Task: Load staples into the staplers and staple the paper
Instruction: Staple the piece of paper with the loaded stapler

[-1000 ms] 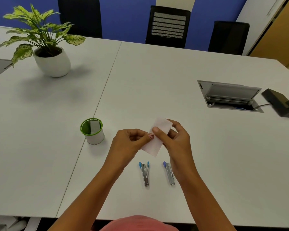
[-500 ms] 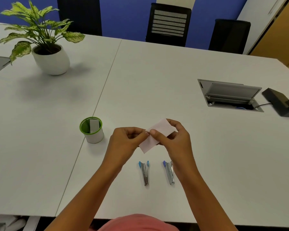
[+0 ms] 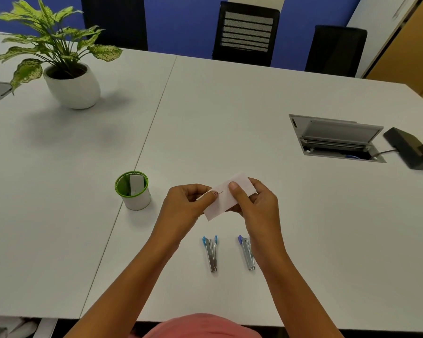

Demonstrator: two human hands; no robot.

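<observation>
A small white slip of paper (image 3: 226, 196) is held above a white table (image 3: 230, 113) by both hands, just beyond the near edge where the person sits. The left hand (image 3: 185, 206) is closed on the slip's left end, with the thumb pressed on top beside a thin, short mark that may be a staple, though it is too small to be told for certain. The right hand (image 3: 257, 203) is clamped on the slip's right part, with the thumb laid across the top and the fingers curled beneath. The two hands are close together, joined only by the paper. Two small metal staplers lie flat on the table nearer than the hands, side by side and apart from each other: the left stapler (image 3: 211, 253) with blue ends, lying in the open between the forearms, and the right stapler (image 3: 247, 253) with a bluish-purple tip, partly covered by the right wrist. To the left of the hands a small white cup with a green rim (image 3: 133, 190) stands upright, with a pale flat piece set inside it. At the far left a leafy potted plant (image 3: 59, 57) is seen in a round white pot. On the right an open cable hatch (image 3: 335, 137) is set into the tabletop, with a black device (image 3: 412, 148) beside it. Dark chairs (image 3: 246, 34) are ranged along the far side, against a blue wall.
</observation>
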